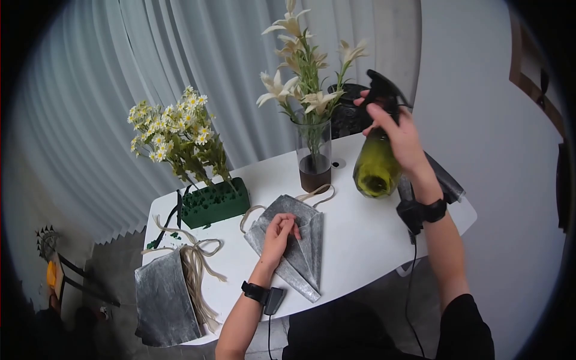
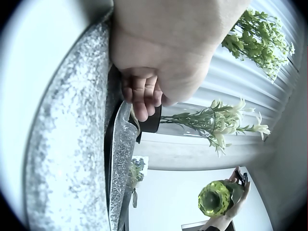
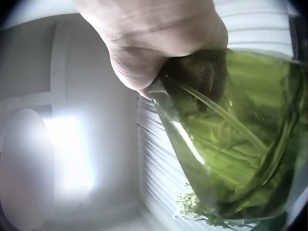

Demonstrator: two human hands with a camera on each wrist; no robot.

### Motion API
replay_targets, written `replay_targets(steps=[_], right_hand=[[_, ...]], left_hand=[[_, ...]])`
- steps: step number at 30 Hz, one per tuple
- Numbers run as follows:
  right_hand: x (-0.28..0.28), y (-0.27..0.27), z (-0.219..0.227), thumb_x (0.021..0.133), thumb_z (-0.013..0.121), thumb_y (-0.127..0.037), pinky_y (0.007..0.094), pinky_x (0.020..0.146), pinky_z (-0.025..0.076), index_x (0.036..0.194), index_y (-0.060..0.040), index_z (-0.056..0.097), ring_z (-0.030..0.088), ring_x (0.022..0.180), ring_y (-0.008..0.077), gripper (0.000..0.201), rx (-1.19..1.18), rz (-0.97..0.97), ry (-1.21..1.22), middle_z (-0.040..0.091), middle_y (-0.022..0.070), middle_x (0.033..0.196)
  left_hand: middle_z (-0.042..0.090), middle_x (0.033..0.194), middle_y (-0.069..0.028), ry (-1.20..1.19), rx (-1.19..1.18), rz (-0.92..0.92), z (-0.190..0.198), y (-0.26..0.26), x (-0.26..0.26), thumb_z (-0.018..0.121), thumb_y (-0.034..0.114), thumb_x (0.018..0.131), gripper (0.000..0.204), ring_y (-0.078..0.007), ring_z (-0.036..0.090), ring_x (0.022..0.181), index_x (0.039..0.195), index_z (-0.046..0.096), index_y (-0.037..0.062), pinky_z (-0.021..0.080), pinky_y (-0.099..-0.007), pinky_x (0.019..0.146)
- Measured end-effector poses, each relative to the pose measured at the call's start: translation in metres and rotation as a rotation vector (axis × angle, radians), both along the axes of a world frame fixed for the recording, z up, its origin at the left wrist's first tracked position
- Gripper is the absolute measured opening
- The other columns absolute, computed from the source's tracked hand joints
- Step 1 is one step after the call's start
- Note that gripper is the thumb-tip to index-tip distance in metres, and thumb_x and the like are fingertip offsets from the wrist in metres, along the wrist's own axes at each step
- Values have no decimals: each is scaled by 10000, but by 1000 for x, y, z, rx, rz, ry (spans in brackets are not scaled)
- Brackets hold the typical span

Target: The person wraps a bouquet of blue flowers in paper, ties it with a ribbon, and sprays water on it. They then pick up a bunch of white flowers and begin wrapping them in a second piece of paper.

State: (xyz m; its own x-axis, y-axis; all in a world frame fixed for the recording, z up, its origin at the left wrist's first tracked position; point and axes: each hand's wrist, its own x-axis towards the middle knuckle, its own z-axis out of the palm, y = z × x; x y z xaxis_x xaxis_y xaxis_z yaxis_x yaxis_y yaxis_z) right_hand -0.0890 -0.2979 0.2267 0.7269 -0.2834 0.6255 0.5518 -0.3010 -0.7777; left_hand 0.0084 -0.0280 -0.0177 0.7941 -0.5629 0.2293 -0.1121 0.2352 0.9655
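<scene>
My right hand grips the black spray head and neck of a green glass spray bottle, fingers curled around it. The bottle is raised and tilted at the table's right side; a thin tube shows inside its faceted green body in the right wrist view. My left hand rests over a grey speckled folded bag with beige cord handles, its fingers loosely bent. In the left wrist view its fingertips sit right at the bag's upper edge, with nothing visible between them.
On the white table stand a clear vase of white lilies and a green foam block holding daisies. Another grey bag with cords overhangs the front left edge. Dark grey sheets lie at the right.
</scene>
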Motion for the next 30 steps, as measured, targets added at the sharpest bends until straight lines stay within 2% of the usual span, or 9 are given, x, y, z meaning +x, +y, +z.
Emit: replay_targets(steps=[1,3,4,5,8,13,19,26,30], right_hand=[[8,3,-2,1001,636,-265,270,790,520,1294,-29,614,639,914,106,377,-106,-68,-32,693,68,1149],[16,13,-4,972,676,-299,297,791,505,1180,-3,617,636,853,138,367,-346,-285,-221,706,81,1029],[12,18,0,959,691,-293,306,798,495,1150,2,602,621,848,136,362,-413,-363,-141,680,77,965],[10,23,3,959,691,-293,306,798,495,1150,2,602,621,848,136,362,-415,-364,-144,680,77,965],[13,36,2,955,692,-264,292,785,477,1139,-10,604,566,828,123,326,-197,73,6,639,60,884],[5,53,6,948,704,-266,292,778,479,1159,-2,605,571,806,128,351,-309,2,-17,643,65,870],[9,60,28,954,700,-287,284,793,493,1219,-6,613,623,833,135,396,-265,-146,-262,698,100,915],[18,56,34,958,692,-289,291,756,493,1122,-19,613,623,785,149,326,-286,-80,-204,684,76,879],[13,63,28,952,695,-297,304,753,493,1140,-23,602,625,764,170,345,-352,-71,-186,668,96,856]], left_hand=[[607,806,-40,-4,-2,-4,0,0,0,492,195,1071,211,-121,595,750,1162,554,16,484,-259,760],[613,822,-27,18,-9,-9,0,0,0,520,189,1063,194,-108,600,739,1148,559,18,475,-250,777],[613,822,-27,15,-11,-11,0,0,0,520,189,1063,194,-108,600,739,1148,559,18,475,-250,777],[613,824,-28,21,-18,-18,1,0,0,520,186,1064,192,-108,600,738,1147,559,18,479,-251,772],[613,826,-30,38,-29,-24,0,0,0,519,179,1065,186,-110,602,739,1147,560,18,486,-252,762],[611,827,-33,51,-24,-23,-1,-1,1,518,169,1065,181,-115,605,744,1150,559,15,495,-254,754],[610,834,-34,30,-30,-29,-1,0,0,519,169,1065,186,-116,607,749,1154,558,9,499,-260,756],[607,834,-34,44,-37,-32,-3,-1,1,519,161,1064,182,-117,607,750,1155,556,8,500,-256,750],[607,838,-36,51,-42,-35,-3,-1,2,518,159,1064,177,-117,606,749,1153,556,10,501,-258,750]])
